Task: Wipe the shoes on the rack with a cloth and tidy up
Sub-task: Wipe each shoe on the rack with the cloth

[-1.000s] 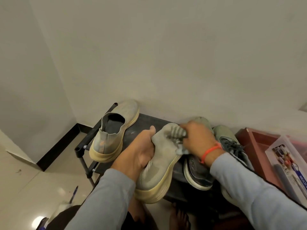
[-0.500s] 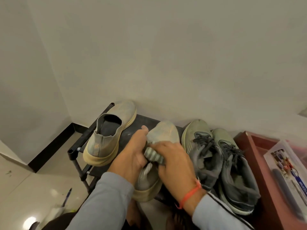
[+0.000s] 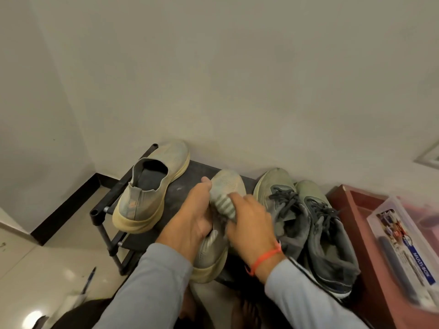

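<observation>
Mid-task: left hand [image 3: 190, 224] grips slip-on shoe [image 3: 215, 252] at front edge of rack [image 3: 118, 198]; right hand [image 3: 249, 224] clamped on striped cloth [image 3: 223, 205], pressed against upper. Matching shoe [image 3: 149, 186] at left edge and laced pair [image 3: 308, 222] at right edge apparently pending, then tidying.

Rack [image 3: 111, 205]: stands against the wall, in the corner at the left.
Slip-on shoe [image 3: 152, 186]: on the rack top, at its left end.
Held shoe [image 3: 225, 186]: right of the slip-on shoe, between the left hand [image 3: 190, 224] and the right hand [image 3: 249, 224].
Cloth [image 3: 224, 205]: on the held shoe, under the right hand.
Laced pair [image 3: 308, 224]: right of the held shoe.
Tray [image 3: 351, 210]: right of the rack; a box [image 3: 403, 245] lies in it.
Pen [image 3: 89, 280]: on the floor, before the rack at the left.
</observation>
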